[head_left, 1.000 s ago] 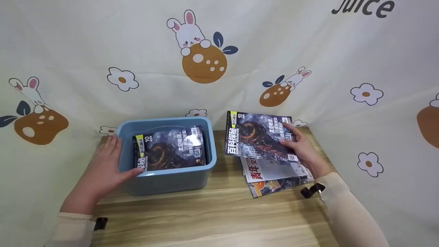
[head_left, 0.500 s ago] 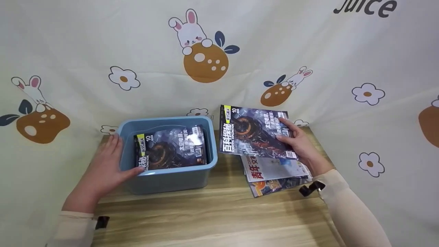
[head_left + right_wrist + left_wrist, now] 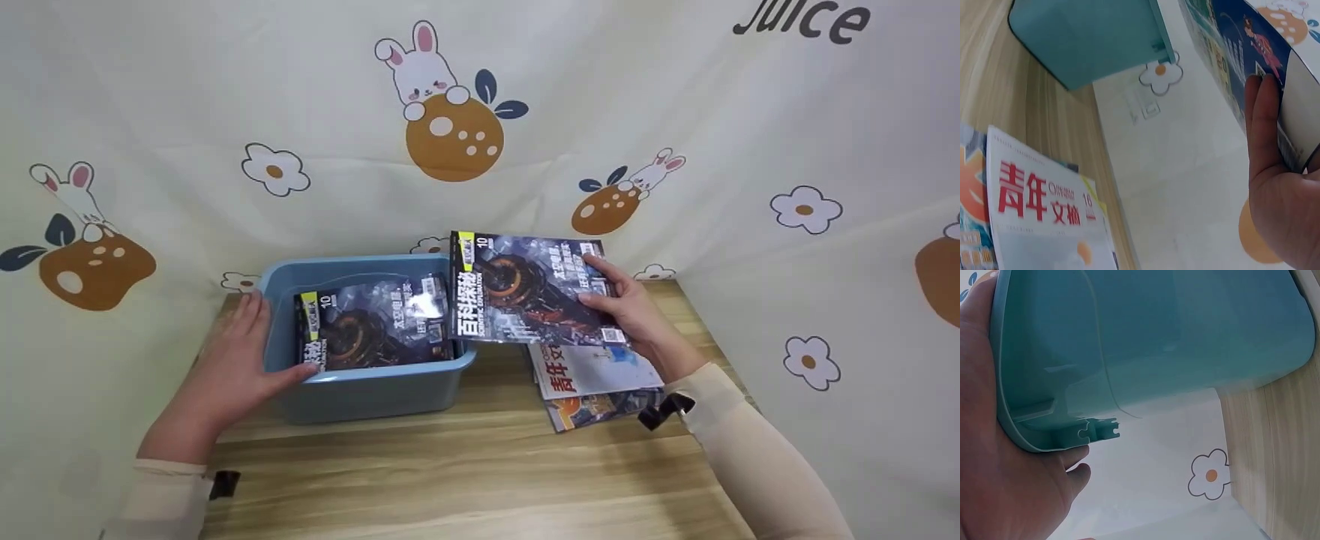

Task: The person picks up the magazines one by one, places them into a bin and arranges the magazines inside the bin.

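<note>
My right hand pinches a dark-covered magazine by its right edge, thumb on the cover and fingers beneath. The magazine's left edge overlaps the right rim of a blue plastic bin. Inside that bin lies another magazine with a matching cover. My left hand grips the bin's near-left corner; in the left wrist view its fingertips come out below the rim. Seen from the right wrist, two fingers press the held magazine's underside.
A white-covered magazine lies on top of another colourful magazine to the right of the bin. All stand on a wood-grain table. A curtain printed with rabbits and flowers hangs behind and at both sides.
My right hand has carried the dark magazine leftward from above the right-hand pile to the bin's right rim. The left hand stays on the bin.
</note>
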{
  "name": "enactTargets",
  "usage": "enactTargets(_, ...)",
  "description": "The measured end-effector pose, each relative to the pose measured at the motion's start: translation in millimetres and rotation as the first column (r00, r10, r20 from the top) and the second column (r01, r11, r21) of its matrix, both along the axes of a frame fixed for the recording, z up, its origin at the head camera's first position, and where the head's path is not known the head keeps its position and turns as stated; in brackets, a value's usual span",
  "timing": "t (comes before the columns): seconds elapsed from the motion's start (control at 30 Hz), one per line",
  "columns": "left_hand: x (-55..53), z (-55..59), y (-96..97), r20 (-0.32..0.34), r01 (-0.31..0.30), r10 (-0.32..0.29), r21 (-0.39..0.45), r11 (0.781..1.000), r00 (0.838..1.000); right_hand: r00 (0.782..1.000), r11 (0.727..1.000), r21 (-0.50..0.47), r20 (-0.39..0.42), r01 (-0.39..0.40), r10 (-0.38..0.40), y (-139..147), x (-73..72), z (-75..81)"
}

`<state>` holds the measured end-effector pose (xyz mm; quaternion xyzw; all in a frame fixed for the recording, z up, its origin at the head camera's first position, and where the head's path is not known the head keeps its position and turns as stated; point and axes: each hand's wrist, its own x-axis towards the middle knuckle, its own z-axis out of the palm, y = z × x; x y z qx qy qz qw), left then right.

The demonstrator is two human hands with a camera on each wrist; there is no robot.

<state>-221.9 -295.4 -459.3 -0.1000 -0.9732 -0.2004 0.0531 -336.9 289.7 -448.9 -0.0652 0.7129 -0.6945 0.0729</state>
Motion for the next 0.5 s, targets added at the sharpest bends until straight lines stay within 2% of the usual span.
enactTargets(0.3, -0.7, -0.8, -0.6, 0.006, -0.006, 0.006, -0.003, 1.000, 1.000, 0.999, 0.998, -0.044, 0.014, -0.038, 0.039, -35.0, 0.1, 10.2)
enactTargets(0.5, -0.6, -0.5, 1.2, 0.011, -0.004, 0.004, 0.003, 1.000, 1.000, 0.999, 0.998, -0.022, 0.010, -0.051, 0.051, -53.8, -4.1, 14.3)
